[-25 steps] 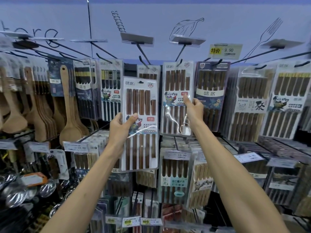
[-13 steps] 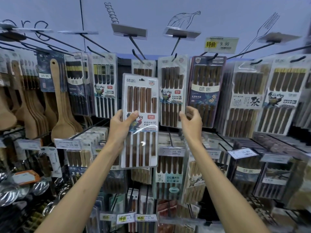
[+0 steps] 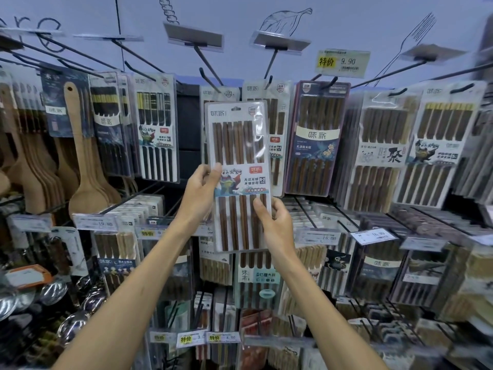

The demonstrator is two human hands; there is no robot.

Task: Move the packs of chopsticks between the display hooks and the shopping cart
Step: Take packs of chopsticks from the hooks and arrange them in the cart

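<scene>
I hold a white pack of dark brown chopsticks (image 3: pixel 237 166) upright in front of the display. My left hand (image 3: pixel 201 193) grips its left edge at mid height, thumb on the front. My right hand (image 3: pixel 274 222) pinches its lower right edge. Its top sits just below a bare black display hook (image 3: pixel 210 78). More packs of the same kind hang behind it, one on the hook to the right (image 3: pixel 277 124). The shopping cart is not in view.
Rows of other chopstick packs hang all around, including a dark blue pack (image 3: pixel 316 137) on the right. Wooden spatulas (image 3: pixel 85 156) hang at left, metal ladles lower left. Long hooks with price tags (image 3: pixel 342 62) jut toward me at several heights.
My right hand left the hanging pack on the right, dropped down and took hold of the lower right edge of the pack in my left hand. The pack shifted slightly right.
</scene>
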